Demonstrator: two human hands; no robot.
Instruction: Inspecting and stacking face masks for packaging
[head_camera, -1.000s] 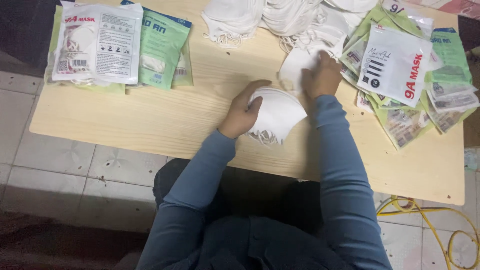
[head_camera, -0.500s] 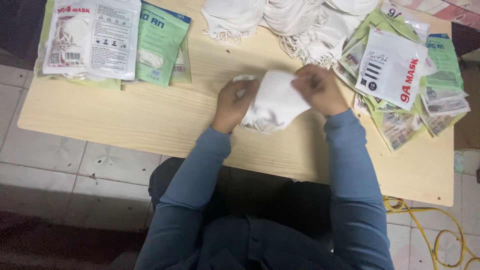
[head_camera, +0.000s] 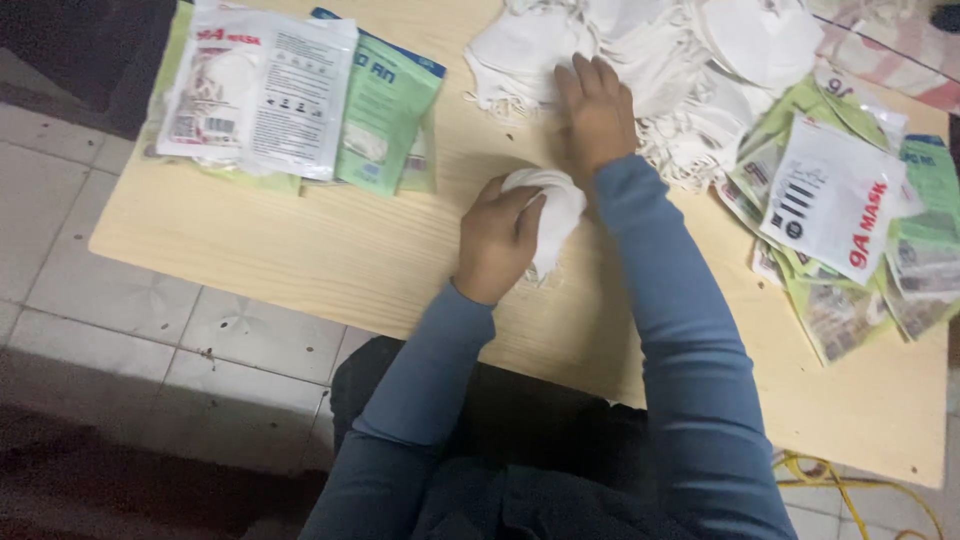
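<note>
While my left hand (head_camera: 498, 240) keeps a closed grip on a folded white mask (head_camera: 552, 205) at the counter's (head_camera: 330, 250) middle, my right hand (head_camera: 597, 112) lies flat and released on the loose mask pile (head_camera: 650, 50). Next: pinch one free. Sealed pouches (head_camera: 262, 88) hold masks; flat pouches (head_camera: 840, 215) appear unfilled.
</note>
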